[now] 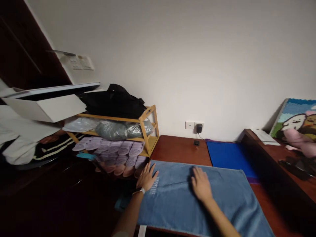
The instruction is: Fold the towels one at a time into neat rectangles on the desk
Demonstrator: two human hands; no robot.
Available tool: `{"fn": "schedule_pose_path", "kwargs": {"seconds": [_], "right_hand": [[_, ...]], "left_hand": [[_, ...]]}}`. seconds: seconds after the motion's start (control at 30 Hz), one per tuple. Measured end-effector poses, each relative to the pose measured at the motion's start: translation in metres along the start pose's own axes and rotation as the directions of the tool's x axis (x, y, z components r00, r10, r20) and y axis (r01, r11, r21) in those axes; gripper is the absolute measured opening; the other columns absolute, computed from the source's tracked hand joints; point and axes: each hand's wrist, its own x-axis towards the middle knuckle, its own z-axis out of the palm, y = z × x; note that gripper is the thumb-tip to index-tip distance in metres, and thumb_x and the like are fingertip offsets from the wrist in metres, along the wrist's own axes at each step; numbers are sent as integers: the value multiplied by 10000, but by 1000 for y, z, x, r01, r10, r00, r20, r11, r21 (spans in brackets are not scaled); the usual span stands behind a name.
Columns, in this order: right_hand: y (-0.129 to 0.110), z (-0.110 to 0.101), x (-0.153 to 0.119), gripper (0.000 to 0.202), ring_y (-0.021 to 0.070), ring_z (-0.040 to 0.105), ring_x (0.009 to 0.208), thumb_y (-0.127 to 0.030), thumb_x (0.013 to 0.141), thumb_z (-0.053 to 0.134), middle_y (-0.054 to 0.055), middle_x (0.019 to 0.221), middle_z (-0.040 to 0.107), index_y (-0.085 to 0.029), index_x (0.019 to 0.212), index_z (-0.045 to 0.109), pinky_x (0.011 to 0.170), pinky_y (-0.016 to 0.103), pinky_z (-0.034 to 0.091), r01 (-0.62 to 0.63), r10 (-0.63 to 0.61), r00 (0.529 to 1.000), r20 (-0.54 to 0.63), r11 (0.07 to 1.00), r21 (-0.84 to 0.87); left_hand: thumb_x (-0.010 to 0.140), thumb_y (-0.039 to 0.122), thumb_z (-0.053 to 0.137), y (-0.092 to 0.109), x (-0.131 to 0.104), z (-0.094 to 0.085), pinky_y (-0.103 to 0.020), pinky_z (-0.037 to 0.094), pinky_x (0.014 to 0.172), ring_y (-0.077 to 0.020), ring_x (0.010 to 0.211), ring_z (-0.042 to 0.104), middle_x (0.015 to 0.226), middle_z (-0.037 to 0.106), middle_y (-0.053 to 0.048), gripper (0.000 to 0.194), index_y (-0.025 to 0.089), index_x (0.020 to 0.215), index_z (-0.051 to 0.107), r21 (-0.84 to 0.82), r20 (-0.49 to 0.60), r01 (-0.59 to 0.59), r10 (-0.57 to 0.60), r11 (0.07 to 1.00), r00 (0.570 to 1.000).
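Across the reddish-brown desk (182, 148), a blue towel (175, 207) lies unfolded, its spreading seemingly mostly done; a thin crease between the hands and soft ripples toward the near right corner are not yet flat. Left hand (146, 177) and right hand (201, 185) rest on it, each grip open, holding nothing. Pale lettering (154, 186) marks its left side.
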Motion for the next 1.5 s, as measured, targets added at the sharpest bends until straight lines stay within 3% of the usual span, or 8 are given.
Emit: {"fn": "schedule_pose_path", "kwargs": {"seconds": [0.1,0.2,0.5,0.63,0.9,1.1,1.23,1.5], "right_hand": [[-64,19,1,659,232,175,1564,-515,1041,195,34,1680,247,-197,1612,280,1280,463,117,121,-133,987,93,984,134],[-55,22,-6,659,229,148,1569,-541,1039,203,10,1684,214,-229,1618,248,1282,478,95,90,-110,984,142,986,141],[189,-26,-93,688,238,183,1561,-518,1004,198,-1,1682,230,-213,1619,247,1268,481,153,-380,400,913,73,903,-202],[248,-39,-127,710,233,192,1558,-480,1000,139,33,1682,239,-144,1615,252,1264,451,194,-510,526,850,29,836,-200],[155,-42,-139,618,243,188,1560,-501,1037,211,8,1667,295,-254,1581,369,1284,469,154,-267,269,958,-95,963,32],[87,-31,-146,534,238,198,1558,-539,1053,287,-68,1677,251,-442,1578,273,1279,510,167,-9,8,1000,6,979,205],[109,-29,-153,561,251,222,1551,-581,1040,276,-47,1671,264,-410,1574,306,1270,517,189,-74,67,997,44,983,167],[237,-27,-201,638,283,293,1526,-593,951,338,-20,1629,381,-364,1540,430,1237,546,237,-343,341,938,-64,938,-41]], "left_hand": [[996,559,381,-2,2,3,-462,330,1198,-301,1535,302,1670,347,-116,635,224,1532,439,12,-16,-10,11,1000,1000],[993,572,378,-4,5,5,-467,322,1203,-306,1531,311,1666,350,-126,648,219,1534,439,18,-10,-15,15,1000,1000],[982,544,375,-6,12,9,-476,324,1201,-299,1527,322,1658,370,-117,636,225,1528,447,34,-5,-9,9,999,1000],[975,502,358,-4,14,8,-460,313,1210,-293,1505,364,1625,425,-129,627,196,1510,471,74,-26,-7,9,997,1000],[965,416,277,8,7,-20,-453,438,1124,-301,1256,615,1304,702,-168,558,139,1176,713,163,-234,-113,150,980,961],[957,511,387,18,-57,-8,-467,429,1164,-265,1368,555,1450,639,-45,525,286,1363,630,37,-97,-275,277,961,956],[975,528,351,11,-96,-7,-527,345,1223,-258,1509,369,1634,409,21,591,355,1536,426,61,68,-236,232,970,970],[1001,459,348,16,-105,-29,-497,318,1248,-226,1507,370,1615,428,30,537,347,1513,467,51,59,-214,211,976,976]]}}
